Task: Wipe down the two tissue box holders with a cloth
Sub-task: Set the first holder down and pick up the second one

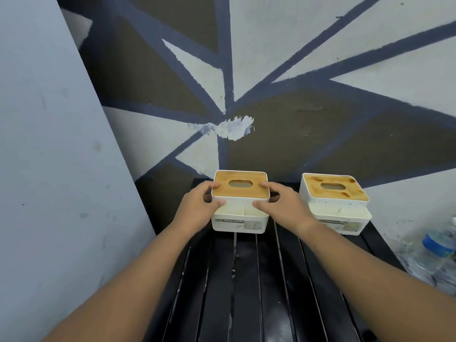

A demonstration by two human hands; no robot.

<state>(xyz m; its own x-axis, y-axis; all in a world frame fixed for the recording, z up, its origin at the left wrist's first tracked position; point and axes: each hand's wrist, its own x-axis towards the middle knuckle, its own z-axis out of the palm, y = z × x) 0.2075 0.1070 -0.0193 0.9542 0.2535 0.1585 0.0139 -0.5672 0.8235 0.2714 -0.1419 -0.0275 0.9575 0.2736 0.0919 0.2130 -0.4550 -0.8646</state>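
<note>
Two white tissue box holders with wooden lids stand on a black slatted table point(246, 280) against the wall. My left hand point(201, 207) grips the left side of the left holder point(239, 191), thumb on its front face and fingers on the lid. On that holder's right side, my right hand point(281, 206) grips the same way. The right holder point(333, 193) stands apart at the right, its lid stained, and neither hand touches it. No cloth is in view.
A clear plastic bottle with a blue cap point(436, 253) lies at the table's right edge. A painted wall point(246, 82) rises right behind the holders, and a grey panel point(49, 169) closes the left side.
</note>
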